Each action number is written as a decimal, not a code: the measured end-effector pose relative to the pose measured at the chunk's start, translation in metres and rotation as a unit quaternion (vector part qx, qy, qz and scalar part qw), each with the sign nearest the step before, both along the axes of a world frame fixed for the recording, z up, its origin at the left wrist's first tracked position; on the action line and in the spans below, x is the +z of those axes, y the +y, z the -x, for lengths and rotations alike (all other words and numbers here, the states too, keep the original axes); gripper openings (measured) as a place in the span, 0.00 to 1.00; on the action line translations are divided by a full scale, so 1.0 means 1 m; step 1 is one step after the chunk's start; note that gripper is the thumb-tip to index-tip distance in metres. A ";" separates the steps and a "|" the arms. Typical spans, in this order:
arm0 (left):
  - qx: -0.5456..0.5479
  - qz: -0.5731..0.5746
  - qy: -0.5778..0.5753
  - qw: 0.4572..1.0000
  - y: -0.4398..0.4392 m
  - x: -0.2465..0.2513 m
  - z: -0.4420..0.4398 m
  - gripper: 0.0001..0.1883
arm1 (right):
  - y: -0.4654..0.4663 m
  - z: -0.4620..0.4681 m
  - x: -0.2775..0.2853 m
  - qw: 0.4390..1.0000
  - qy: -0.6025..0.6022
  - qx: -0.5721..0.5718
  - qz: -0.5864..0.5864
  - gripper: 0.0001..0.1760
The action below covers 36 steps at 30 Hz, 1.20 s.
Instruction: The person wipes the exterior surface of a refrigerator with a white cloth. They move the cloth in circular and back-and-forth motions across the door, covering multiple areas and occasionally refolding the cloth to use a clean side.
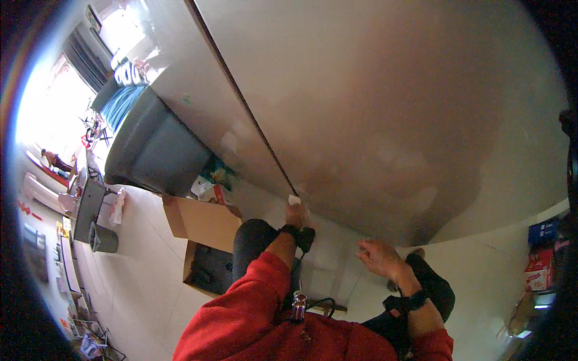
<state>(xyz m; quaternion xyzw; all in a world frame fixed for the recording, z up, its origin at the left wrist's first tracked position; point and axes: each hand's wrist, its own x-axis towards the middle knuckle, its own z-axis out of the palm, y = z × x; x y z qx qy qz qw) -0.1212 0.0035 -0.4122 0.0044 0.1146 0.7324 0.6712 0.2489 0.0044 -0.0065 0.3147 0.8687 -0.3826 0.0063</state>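
Observation:
In front of me rises a pale, glossy wall [361, 113] with a narrow dark vertical strip [244, 104] running down it. My left hand [295, 215] is at the lower end of that strip, with a small white piece [294, 199] at its fingertips; it looks held, though the fingers are blurred. My right hand [379, 259] hangs apart from the wall, fingers partly curled, and nothing is seen in it. Dark straps are around both wrists. Both sleeves are red.
Left of my knee stands an opened cardboard box [203, 221] with dark contents. Beyond it are a grey sofa [158, 144], a grey bin [104, 238] and a table [90, 207]. Red and blue boxes [539, 266] stand at the far right. Another person [55, 160] is far off.

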 end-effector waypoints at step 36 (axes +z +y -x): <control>0.209 0.186 0.308 0.909 -0.008 0.319 -0.058 0.22 | 0.015 -0.042 0.101 0.908 0.355 -0.219 -0.042 0.09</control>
